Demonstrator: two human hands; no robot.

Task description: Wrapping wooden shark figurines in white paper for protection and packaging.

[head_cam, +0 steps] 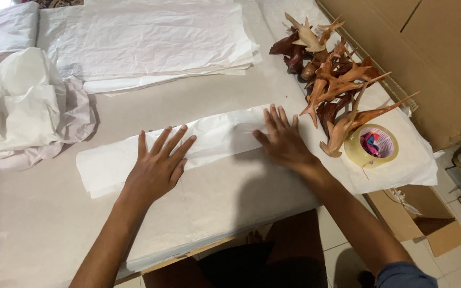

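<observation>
A long white paper-wrapped bundle [214, 140] lies across the paper-covered table [44, 224]. My left hand [158, 165] presses flat on the bundle's left part, fingers spread. My right hand [283, 141] lies flat on the bundle's right end, fingers together and pointing away from me. Neither hand grips anything. Just right of my right hand lies a heap of brown carved wooden figures [337, 80] with long pointed fins.
A roll of clear tape [372, 145] sits at the table's right edge beside the carvings. A stack of white paper sheets [156, 42] lies at the back. Crumpled white paper [22, 106] is piled at left. Cardboard boxes [428, 58] stand to the right, and a small open box [428, 218] on the floor.
</observation>
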